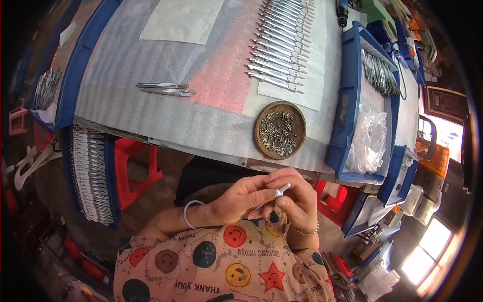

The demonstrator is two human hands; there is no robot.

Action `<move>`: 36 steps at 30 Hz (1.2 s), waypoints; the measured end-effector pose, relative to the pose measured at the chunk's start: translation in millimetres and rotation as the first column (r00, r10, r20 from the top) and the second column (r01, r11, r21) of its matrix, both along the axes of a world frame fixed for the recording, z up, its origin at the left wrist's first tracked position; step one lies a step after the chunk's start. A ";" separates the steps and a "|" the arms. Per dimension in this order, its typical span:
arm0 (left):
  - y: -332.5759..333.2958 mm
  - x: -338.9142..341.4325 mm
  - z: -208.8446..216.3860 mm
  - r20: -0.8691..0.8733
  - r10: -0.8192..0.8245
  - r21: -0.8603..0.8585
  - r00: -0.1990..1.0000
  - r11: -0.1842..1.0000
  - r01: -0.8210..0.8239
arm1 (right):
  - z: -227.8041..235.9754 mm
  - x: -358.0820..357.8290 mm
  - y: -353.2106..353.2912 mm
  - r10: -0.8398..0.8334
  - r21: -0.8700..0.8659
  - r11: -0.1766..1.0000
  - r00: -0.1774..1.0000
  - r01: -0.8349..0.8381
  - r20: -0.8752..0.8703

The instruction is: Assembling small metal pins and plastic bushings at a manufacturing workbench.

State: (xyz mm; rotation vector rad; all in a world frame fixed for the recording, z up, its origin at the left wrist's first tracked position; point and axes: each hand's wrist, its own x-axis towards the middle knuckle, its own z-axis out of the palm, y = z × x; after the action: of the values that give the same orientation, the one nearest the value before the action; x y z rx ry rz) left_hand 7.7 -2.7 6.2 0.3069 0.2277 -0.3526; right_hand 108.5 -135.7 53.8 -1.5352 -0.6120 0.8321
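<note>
Close to my body, below the table's front edge, my left hand (pixel 242 200) and my right hand (pixel 296 197) are brought together. Both pinch a slender silver-grey piece (pixel 285 189), whose pale tip sticks out between the thumbs. The fingers hide most of it, so its kind cannot be made out. Beyond the hands, a round brown bowl (pixel 258 132) on the table holds many small metal pins (pixel 277 133). Farther back, slender pointed silver tools (pixel 279 68) lie side by side in a long row on white paper. Several similar tools (pixel 166 89) lie in a loose bunch farther left.
On the right, a blue tray (pixel 347 108) carries bundled metal tools (pixel 378 73) and clear plastic bags (pixel 368 138). Another blue tray (pixel 83 53) edges the table's left. Below it stands a blue crate (pixel 111 176) of stacked metal parts, beside a red stool (pixel 132 173).
</note>
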 end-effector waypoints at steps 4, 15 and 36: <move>0.8 5.3 4.0 -0.105 0.040 -0.057 0.994 0.997 -0.046 | -10.7 -5.1 1.7 -0.099 -0.103 0.991 0.989 0.087 -0.111; 4.1 4.9 0.9 -0.210 -0.006 -0.219 0.978 0.975 -0.041 | -12.1 -8.7 11.1 -0.242 -0.084 0.969 0.844 0.231 -0.478; 24.1 12.7 4.7 -0.387 -0.123 -0.209 0.914 0.977 0.043 | 46.9 40.4 30.5 0.613 -0.513 0.779 0.266 -0.361 0.743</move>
State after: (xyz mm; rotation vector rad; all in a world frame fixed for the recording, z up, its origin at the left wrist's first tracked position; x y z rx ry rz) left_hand 20.4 21.5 11.0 0.0450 0.5792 -0.5188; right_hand 148.9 -105.2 100.7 -2.0155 -1.9676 0.4498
